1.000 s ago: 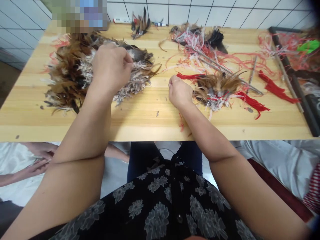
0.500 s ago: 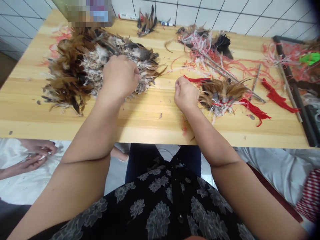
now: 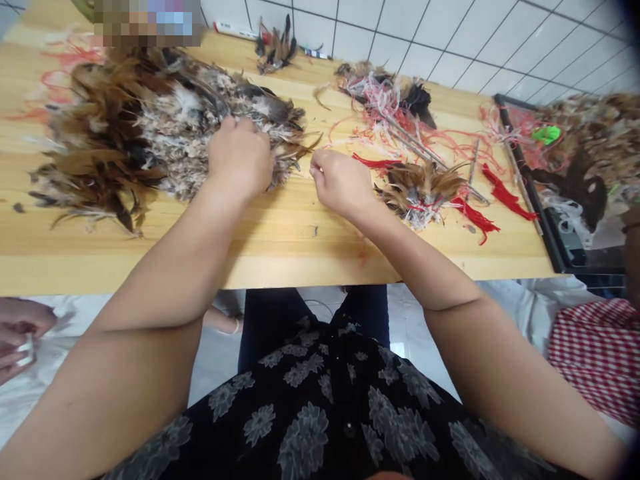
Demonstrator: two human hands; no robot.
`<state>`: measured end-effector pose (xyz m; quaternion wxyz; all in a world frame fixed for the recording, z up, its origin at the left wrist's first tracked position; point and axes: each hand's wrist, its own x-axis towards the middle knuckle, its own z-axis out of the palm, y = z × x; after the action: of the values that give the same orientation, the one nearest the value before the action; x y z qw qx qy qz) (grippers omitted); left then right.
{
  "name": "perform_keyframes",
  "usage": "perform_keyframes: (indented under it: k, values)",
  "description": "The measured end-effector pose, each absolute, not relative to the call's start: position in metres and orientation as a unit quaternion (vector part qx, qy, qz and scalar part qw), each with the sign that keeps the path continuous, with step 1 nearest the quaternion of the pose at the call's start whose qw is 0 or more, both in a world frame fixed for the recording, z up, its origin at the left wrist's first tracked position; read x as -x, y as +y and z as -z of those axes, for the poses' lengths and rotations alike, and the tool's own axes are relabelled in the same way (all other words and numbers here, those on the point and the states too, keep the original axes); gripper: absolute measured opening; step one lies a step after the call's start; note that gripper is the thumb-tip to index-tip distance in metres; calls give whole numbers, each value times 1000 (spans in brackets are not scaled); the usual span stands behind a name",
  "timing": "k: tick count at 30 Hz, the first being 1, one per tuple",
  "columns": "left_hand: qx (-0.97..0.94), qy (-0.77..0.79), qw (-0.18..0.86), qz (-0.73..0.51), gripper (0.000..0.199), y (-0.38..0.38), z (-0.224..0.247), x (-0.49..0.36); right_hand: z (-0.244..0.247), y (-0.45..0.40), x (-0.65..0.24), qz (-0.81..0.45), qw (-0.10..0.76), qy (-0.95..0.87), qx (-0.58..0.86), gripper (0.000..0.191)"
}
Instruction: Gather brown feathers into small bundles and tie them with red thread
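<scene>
My left hand [image 3: 240, 157] is closed, its fingers curled down at the right part of a large pile of brown, grey and white feathers [image 3: 170, 133]; whatever lies in its grip is hidden. To its right, my right hand [image 3: 345, 183] is held low over the wooden table [image 3: 280, 253]. Its thumb and fingers are pinched together, and anything between them is too small to name. Beside the right wrist lies a small feather bunch [image 3: 417, 190] bound with red string. Red string bundles [image 3: 477, 220] lie to the right of that bunch.
Behind lie tangled pink and white plastic strips [image 3: 380, 100] and thin sticks [image 3: 415, 143]. A black-rimmed tray [image 3: 547, 233] with feathers stands at right. Along the tiled wall are a marker [image 3: 235, 30] and a feather tuft [image 3: 277, 50]. Another person's hands [image 3: 23, 333] show at lower left.
The view has turned right, showing more of the tray. My right hand has moved left, narrowing the gap to my left hand. My left hand stays closed at the feather pile.
</scene>
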<state>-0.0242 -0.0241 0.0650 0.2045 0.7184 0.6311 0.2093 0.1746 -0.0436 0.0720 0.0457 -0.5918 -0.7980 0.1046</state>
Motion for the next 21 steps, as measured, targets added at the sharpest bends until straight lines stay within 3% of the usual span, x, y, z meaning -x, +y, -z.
perform_keyframes:
  k: [9, 15, 21]
  values:
    - [-718, 682, 94, -101, 42, -24, -79, 26, -24, -33, -186, -194, 181, -754, 601, 33]
    - [-690, 677, 170, -194, 26, -25, -84, 29, -12, -22, -212, -217, 299, -714, 595, 27]
    - [-697, 638, 248, -213, 37, -27, -75, 19, -8, -26, -212, -277, 347, -716, 539, 40]
